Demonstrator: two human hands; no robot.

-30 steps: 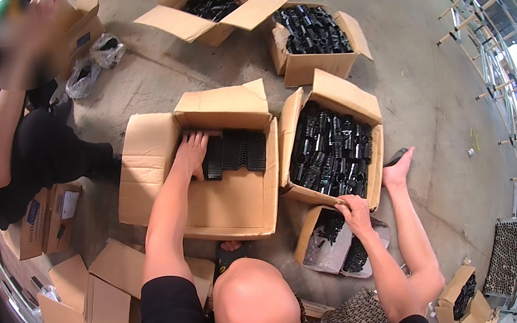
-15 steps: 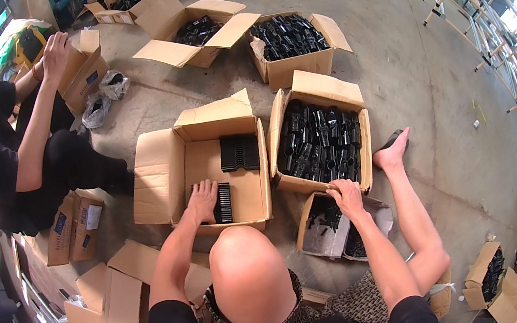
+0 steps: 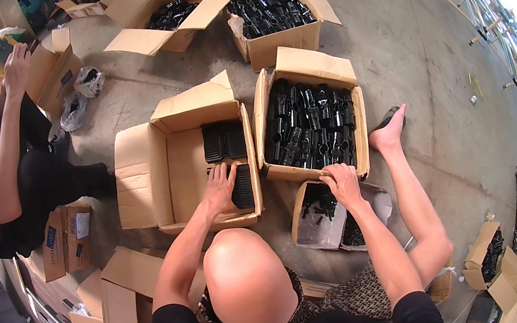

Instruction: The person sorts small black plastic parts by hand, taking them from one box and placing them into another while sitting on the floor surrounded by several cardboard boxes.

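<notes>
In an open cardboard box [image 3: 170,170] in front of me, my left hand [image 3: 221,187] lies with fingers apart on the left side of a near row of black plastic parts [image 3: 242,188]. Beyond it in the same box sits another neat stack of black parts [image 3: 224,141]. My right hand [image 3: 343,182] is at the near edge of a second cardboard box [image 3: 366,142], its fingers curled; what they grip, if anything, is hidden. That box is filled with glossy black plastic parts [image 3: 313,117]. Below the hand stands a smaller box of small black pieces [image 3: 315,227].
Two more open boxes of black parts [image 3: 174,14] [image 3: 270,14] stand farther off. A seated co-worker [image 3: 12,136] is at the left, by a carton and plastic bags [image 3: 75,111]. Empty-looking cartons [image 3: 122,310] lie near left. Metal racks [image 3: 486,3] line the right.
My left hand has moved right in the box, and the near row of parts now sits closer to the right wall. My right hand stays by the second box's edge. The view has shifted slightly.
</notes>
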